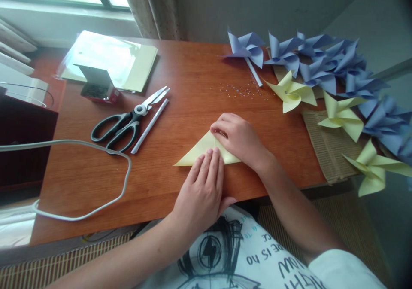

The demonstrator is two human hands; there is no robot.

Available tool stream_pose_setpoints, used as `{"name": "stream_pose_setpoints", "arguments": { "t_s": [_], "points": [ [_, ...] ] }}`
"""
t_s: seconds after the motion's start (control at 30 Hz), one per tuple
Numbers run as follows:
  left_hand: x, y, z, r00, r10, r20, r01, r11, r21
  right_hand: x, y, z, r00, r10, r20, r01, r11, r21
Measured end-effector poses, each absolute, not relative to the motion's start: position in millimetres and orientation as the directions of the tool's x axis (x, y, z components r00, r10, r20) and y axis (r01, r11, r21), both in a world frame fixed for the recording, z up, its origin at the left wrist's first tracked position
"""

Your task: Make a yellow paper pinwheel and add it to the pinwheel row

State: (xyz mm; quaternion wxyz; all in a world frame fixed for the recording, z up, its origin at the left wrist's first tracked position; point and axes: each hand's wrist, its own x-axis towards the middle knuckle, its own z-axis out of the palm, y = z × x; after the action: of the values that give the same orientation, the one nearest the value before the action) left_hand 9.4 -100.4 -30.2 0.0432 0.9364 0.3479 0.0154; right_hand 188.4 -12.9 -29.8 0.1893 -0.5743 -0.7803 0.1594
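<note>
Here, a folded yellow paper triangle (194,151) lies on the near middle part of the brown table (189,87). The left hand (202,186) rests flat on it, with 4 fingers straight and close together. The right hand (243,141) has bent fingers at the paper's far tip; I cannot tell if they pinch it. To the left are scissors (137,114), a bit open, and a white stick (150,126) just beside them. To the right are 3 yellow pinwheels (343,114) and lots of blue pinwheels (317,75).
</note>
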Motion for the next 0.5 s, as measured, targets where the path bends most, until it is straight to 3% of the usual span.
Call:
{"name": "stream_pose_setpoints", "arguments": {
  "t_s": [0.2, 0.5],
  "points": [
    [11, -101, -28, 0.766, 0.643, 0.009, 0.639, -0.762, 0.099, 191, -4, -21, -0.282, 0.959, -0.025, 0.803, 0.222, -0.553],
    [10, -102, -28, 0.782, 0.623, -0.019, 0.620, -0.774, 0.128, 192, 4, -14, -0.271, 0.958, -0.093, 0.824, 0.181, -0.536]
  ]
}}
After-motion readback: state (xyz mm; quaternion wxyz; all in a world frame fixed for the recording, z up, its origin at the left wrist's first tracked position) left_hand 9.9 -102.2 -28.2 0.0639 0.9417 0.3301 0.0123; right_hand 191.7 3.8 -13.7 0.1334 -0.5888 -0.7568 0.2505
